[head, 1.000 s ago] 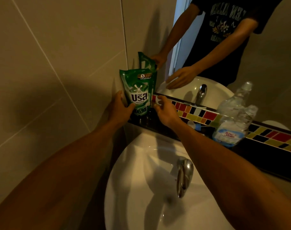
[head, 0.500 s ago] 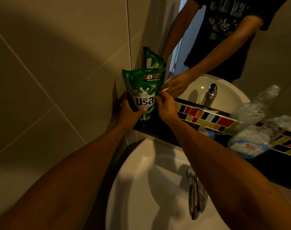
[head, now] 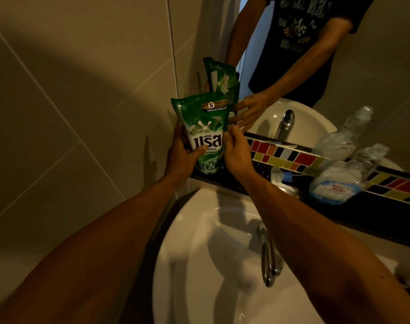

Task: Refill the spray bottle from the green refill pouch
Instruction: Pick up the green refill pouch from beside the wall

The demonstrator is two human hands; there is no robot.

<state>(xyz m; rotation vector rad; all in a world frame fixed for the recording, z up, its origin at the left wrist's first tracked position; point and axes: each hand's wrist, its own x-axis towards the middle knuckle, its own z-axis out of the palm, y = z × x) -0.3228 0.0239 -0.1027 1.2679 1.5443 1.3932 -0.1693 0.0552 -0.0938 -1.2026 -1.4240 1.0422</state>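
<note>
The green refill pouch (head: 205, 127) stands upright at the left end of the dark ledge (head: 374, 218), in the corner by the tiled wall. My left hand (head: 183, 155) grips its left side with the thumb across the white lettering. My right hand (head: 236, 153) holds its right edge. The clear plastic bottle (head: 346, 176) with a blue label lies tilted on the ledge to the right, apart from both hands. A small white and blue spray head (head: 281, 177) lies on the ledge between the pouch and the bottle.
A white sink (head: 199, 265) with a chrome tap (head: 268, 260) sits below my arms. A mirror (head: 374, 78) above the ledge reflects the person, the pouch and the tap. A strip of coloured mosaic tiles (head: 293, 157) runs along the mirror's base. Beige wall tiles (head: 70, 101) close the left.
Both hands have closed around the pouch, the left thumb now over its front. The view has moved nearer to the pouch and the ledge.
</note>
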